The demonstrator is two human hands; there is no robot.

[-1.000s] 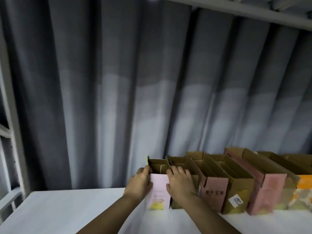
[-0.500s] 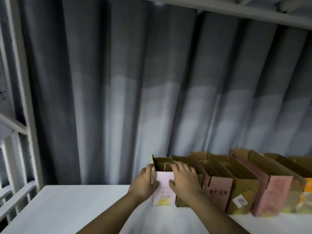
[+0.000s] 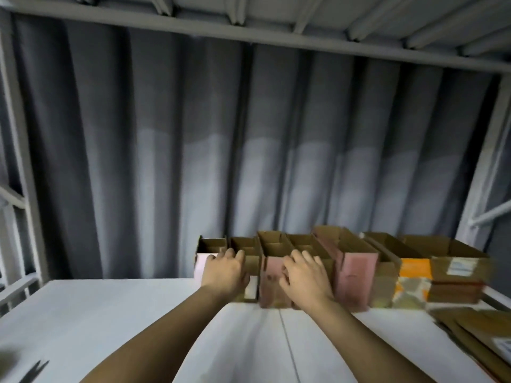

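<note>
While left hand and right hand press spread fingers against the brown-and-pink open cardboard boxes, uneven pushing could topple them.

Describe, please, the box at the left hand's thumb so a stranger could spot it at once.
On the white shelf, a row of open-topped boxes stands against the grey corrugated wall. The pale pink box is the row's leftmost, partly behind the left hand. No neighbour shares that colour: they are brown or darker, dusty pink.
</note>
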